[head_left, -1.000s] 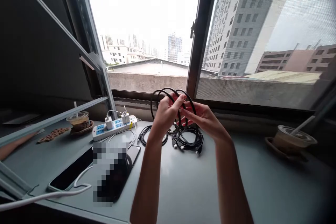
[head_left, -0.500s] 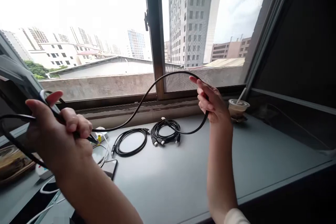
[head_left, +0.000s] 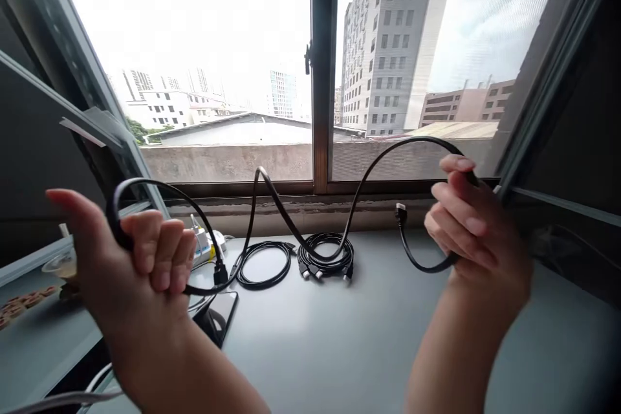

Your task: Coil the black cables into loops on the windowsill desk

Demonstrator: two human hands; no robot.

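Left hand [head_left: 138,278], right hand [head_left: 478,233] moved apart; cable [head_left: 278,203] above grey table [head_left: 349,330], window [head_left: 321,71] behind

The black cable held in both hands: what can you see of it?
The black cable looks smooth and rubbery. One plug points down near the left hand; the other plug, pale-tipped, points up beside the right hand. Both hands curl around it. Between them it hangs in slack waves, a low bend passing before a cable coil; whether they touch is unclear.
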